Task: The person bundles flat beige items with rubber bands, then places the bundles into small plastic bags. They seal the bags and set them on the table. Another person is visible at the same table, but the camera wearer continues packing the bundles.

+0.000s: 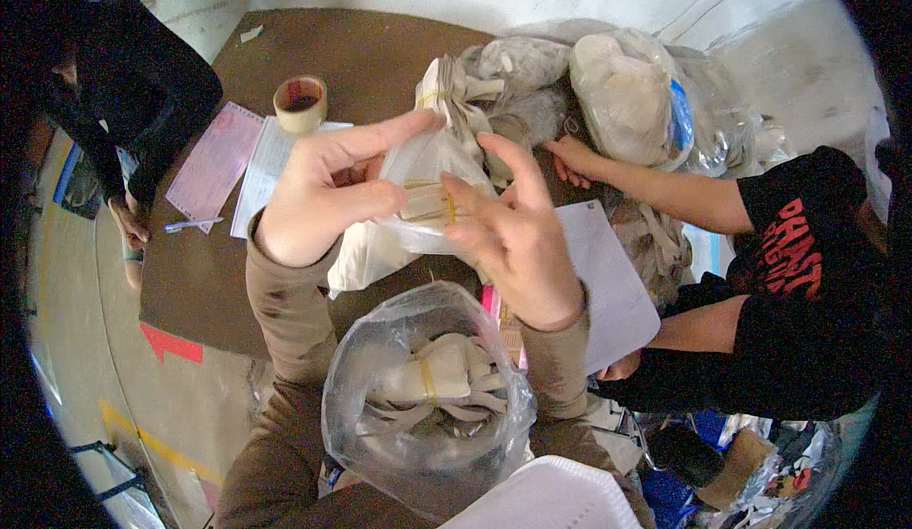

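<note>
2 hands [332, 192] [518, 239] on bag [427, 160], red-lettered shirt [807, 258]

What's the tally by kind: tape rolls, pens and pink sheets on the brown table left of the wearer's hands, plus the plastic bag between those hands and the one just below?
Tape roll: 1
Pen: 1
Pink sheet: 1
Milky plastic bag: 1
Clear plastic bag: 1
Total: 5

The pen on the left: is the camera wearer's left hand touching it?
Apart. The head view shows the pen lying well left of the left hand, with white paper showing between them.
</note>
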{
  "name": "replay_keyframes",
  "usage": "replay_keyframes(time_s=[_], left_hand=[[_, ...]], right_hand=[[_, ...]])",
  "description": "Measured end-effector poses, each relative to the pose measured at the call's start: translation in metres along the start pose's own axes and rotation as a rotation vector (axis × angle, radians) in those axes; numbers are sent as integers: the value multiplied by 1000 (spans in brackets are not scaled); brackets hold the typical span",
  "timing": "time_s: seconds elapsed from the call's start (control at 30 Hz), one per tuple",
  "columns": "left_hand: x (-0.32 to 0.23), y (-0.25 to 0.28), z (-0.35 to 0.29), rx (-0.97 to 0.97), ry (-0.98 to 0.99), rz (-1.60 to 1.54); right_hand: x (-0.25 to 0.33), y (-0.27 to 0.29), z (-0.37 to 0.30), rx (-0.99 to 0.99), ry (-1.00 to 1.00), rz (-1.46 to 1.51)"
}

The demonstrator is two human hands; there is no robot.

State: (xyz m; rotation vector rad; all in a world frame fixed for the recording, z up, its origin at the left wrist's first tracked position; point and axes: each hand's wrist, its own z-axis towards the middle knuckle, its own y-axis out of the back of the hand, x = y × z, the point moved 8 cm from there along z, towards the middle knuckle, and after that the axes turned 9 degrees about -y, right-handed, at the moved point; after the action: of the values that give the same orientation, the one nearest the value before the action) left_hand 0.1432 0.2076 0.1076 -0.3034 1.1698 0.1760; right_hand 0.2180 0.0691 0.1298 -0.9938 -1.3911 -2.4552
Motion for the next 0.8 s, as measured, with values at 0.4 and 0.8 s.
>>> replay_keyframes(time_s=[0.4,0.8], left_hand=[[-24,28,-17,1,13,69],[-16,16,-14,-22,21,11]], right_hand=[[-97,-16,-46,-117,-246,-137],[-106,-3,-62,-381,-439,1198]])
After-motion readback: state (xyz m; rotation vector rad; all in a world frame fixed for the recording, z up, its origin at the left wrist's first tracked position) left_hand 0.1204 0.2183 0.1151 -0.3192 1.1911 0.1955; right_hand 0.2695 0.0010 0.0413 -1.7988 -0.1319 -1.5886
